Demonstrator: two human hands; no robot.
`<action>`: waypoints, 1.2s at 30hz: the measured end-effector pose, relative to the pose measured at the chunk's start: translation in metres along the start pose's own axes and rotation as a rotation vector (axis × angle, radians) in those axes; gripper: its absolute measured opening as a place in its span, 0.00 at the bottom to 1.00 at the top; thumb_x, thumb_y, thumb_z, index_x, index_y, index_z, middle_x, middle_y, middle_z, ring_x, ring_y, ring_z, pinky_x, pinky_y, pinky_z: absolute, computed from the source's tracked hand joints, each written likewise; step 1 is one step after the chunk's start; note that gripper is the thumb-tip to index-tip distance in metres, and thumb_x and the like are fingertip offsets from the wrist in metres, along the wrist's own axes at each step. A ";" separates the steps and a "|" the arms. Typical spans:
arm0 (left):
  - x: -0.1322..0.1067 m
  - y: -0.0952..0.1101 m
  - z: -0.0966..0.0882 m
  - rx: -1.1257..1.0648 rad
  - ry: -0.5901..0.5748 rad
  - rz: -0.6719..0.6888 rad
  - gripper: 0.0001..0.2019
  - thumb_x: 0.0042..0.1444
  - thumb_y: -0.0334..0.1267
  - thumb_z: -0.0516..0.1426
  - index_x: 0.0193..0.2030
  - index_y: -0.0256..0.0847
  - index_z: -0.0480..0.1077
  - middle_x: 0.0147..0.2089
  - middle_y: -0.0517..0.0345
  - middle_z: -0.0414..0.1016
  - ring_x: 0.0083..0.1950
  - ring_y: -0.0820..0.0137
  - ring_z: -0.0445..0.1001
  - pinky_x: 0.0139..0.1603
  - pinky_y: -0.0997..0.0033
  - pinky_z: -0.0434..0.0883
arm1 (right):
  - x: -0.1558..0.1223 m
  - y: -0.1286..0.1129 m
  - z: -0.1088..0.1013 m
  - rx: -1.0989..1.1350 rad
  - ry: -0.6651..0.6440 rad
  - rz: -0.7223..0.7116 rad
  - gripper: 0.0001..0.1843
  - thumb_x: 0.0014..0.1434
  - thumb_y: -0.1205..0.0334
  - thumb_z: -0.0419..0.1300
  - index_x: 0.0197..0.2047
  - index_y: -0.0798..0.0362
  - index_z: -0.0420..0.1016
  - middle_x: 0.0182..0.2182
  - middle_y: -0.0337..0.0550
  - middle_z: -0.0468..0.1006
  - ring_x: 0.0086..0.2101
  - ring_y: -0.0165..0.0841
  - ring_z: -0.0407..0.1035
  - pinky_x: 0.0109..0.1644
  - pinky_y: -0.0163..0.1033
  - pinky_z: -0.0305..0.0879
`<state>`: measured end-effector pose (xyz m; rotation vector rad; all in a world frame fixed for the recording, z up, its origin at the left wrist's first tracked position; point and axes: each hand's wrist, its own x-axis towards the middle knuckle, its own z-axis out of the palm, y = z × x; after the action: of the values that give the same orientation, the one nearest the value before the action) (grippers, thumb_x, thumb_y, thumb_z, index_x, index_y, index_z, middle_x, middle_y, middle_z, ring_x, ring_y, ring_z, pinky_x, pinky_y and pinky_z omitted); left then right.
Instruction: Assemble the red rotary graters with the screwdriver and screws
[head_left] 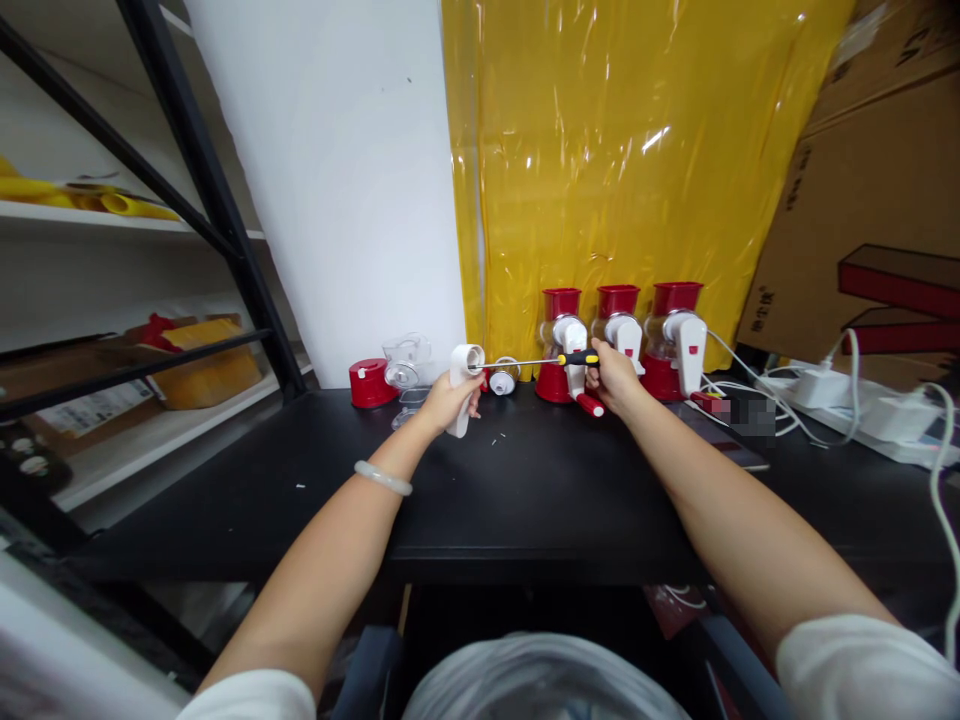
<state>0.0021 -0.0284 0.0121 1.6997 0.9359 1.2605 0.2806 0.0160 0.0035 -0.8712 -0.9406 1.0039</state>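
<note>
My left hand (451, 398) is closed around a white crank handle (466, 358), holding it upright above the black table. In my right hand (616, 376) is a screwdriver (581, 358) with a yellow and black grip. Its long shaft points left, and the tip is at the round end of the handle; whether it touches cannot be made out. Behind my left hand stand a red base (373, 384) and a clear plastic housing (405, 365). A clear and white drum part (503, 378) lies between my hands. Near my right hand is a red and white rotary grater (562, 340).
Two more graters (619, 318) (677, 335) stand to the right. Beyond them are white cables and a power strip (870, 400), with a phone (720, 440) lying flat. A large cardboard box (862, 190) leans at the right; a black-framed shelf (217, 200) rises at the left.
</note>
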 end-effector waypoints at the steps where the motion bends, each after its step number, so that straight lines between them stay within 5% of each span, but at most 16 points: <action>1: -0.001 0.001 0.001 -0.039 -0.045 -0.022 0.18 0.49 0.52 0.63 0.31 0.38 0.66 0.17 0.66 0.63 0.16 0.75 0.63 0.21 0.71 0.70 | 0.000 0.000 0.001 0.007 0.007 -0.019 0.17 0.60 0.49 0.59 0.27 0.49 0.59 0.09 0.27 0.57 0.10 0.23 0.52 0.12 0.29 0.50; 12: -0.007 0.006 -0.010 -0.298 -0.347 -0.071 0.20 0.52 0.45 0.60 0.47 0.33 0.71 0.18 0.67 0.64 0.14 0.77 0.61 0.16 0.76 0.66 | -0.007 -0.012 0.008 0.117 0.057 -0.152 0.17 0.60 0.50 0.58 0.26 0.49 0.59 0.09 0.27 0.57 0.09 0.23 0.51 0.12 0.29 0.48; 28: -0.005 0.003 -0.014 -0.320 -0.385 -0.058 0.23 0.52 0.44 0.59 0.52 0.32 0.70 0.18 0.68 0.63 0.14 0.76 0.60 0.16 0.75 0.66 | -0.006 -0.012 0.006 0.143 0.082 -0.141 0.19 0.60 0.49 0.59 0.26 0.49 0.59 0.08 0.26 0.56 0.09 0.22 0.50 0.11 0.28 0.47; 36: -0.004 0.002 -0.008 -0.281 -0.295 -0.044 0.15 0.52 0.43 0.60 0.43 0.36 0.69 0.19 0.68 0.62 0.16 0.77 0.61 0.19 0.75 0.64 | -0.003 -0.010 0.004 0.105 0.123 -0.168 0.17 0.57 0.50 0.60 0.26 0.49 0.59 0.09 0.26 0.57 0.10 0.23 0.51 0.12 0.29 0.48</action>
<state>-0.0067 -0.0319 0.0141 1.5777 0.5878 1.0227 0.2788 0.0115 0.0131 -0.7443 -0.8350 0.8385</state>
